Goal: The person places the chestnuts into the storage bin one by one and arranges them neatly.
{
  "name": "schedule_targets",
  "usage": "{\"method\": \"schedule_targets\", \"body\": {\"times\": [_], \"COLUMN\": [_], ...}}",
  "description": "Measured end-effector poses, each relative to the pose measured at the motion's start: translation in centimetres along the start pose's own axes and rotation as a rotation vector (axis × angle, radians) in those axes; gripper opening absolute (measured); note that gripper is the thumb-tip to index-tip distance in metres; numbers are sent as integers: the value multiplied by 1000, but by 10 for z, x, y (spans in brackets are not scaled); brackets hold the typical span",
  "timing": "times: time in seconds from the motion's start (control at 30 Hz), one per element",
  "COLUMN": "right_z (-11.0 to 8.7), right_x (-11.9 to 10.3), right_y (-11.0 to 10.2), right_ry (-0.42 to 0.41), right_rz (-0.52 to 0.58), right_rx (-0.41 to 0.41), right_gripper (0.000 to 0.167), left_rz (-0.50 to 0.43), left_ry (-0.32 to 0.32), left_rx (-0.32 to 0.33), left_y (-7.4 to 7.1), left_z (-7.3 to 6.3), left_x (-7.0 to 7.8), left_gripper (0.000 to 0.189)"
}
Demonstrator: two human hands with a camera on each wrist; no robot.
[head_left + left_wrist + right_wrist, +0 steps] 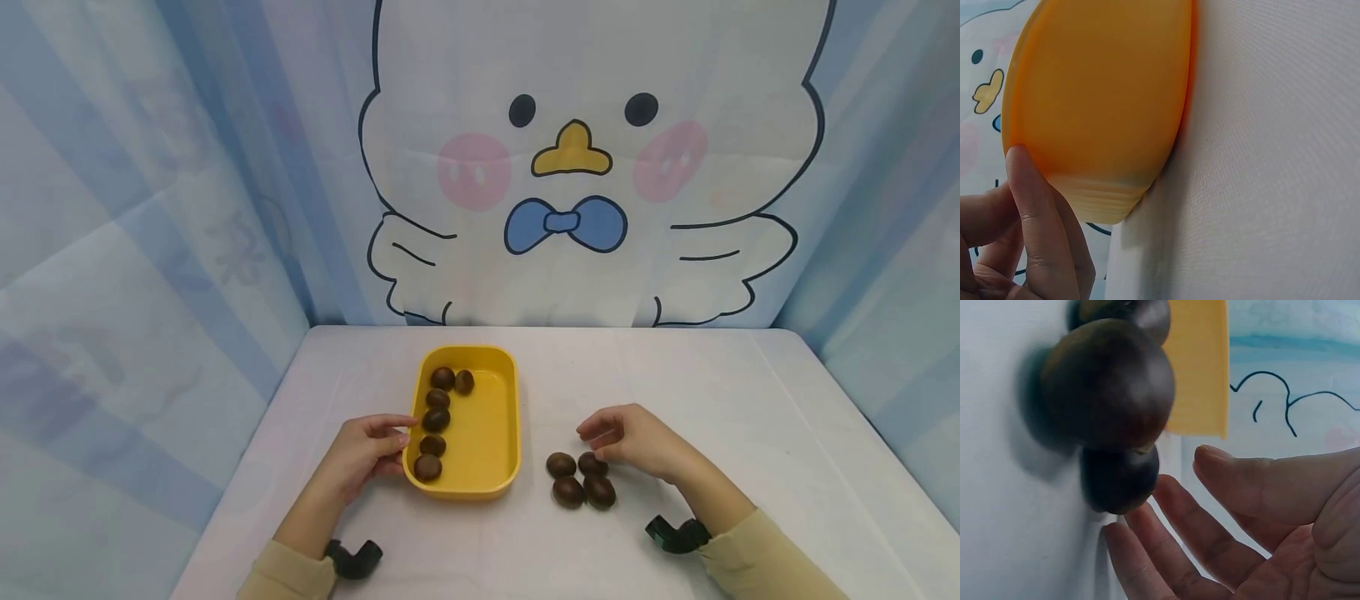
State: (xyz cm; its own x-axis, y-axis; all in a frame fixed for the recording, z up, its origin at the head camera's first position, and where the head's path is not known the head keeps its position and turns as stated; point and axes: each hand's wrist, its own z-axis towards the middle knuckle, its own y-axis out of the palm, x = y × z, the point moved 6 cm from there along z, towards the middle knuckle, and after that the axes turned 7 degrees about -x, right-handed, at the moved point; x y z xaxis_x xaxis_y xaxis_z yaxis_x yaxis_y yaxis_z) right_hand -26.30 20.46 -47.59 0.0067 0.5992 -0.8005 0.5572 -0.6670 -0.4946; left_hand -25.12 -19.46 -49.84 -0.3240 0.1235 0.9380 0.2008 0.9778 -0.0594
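Note:
A yellow tray (491, 433) lies on the table with several dark brown, glossy chestnuts (437, 419) along its left side and top. At its left rim my left hand (367, 450) holds the edge; in the left wrist view a fingertip (1021, 165) touches the outer wall. To the right of the tray, several more chestnuts (568, 492) sit in a close cluster. Just behind that cluster is my right hand (637, 437), thumb and fingers apart. In the right wrist view its fingers (1204, 544) are beside the farthest chestnut (1121, 478), and the thumb stands away from it.
The white table (750, 433) reaches back to a curtain (570, 283) printed with a cartoon bird. Blue and white cloth hangs on both sides. Each wrist carries a small black camera mount (356, 560).

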Motion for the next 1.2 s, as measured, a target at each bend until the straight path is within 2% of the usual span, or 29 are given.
{"method": "schedule_targets", "body": {"times": [0.2, 0.4, 0.67, 1.03, 1.2], "right_z": [-1, -1, -1, 1, 0], "right_x": [9, 13, 15, 14, 13], "right_y": [2, 4, 6, 11, 8], "right_ry": [21, -10, 15, -55, -58], "right_rz": [5, 3, -72, -106, -134], "right_rx": [2, -14, 43, 39, 82], "right_gripper": [38, 42, 43, 50, 49], "left_rz": [3, -2, -2, -11, -12], "left_ry": [-2, 5, 3, 0, 4], "left_rx": [-10, -1, 0, -5, -9], "left_y": [0, 0, 1, 1, 0], "left_z": [0, -1, -2, -2, -2], "left_x": [0, 0, 0, -1, -1], "left_gripper": [37, 37, 37, 38, 38]}}
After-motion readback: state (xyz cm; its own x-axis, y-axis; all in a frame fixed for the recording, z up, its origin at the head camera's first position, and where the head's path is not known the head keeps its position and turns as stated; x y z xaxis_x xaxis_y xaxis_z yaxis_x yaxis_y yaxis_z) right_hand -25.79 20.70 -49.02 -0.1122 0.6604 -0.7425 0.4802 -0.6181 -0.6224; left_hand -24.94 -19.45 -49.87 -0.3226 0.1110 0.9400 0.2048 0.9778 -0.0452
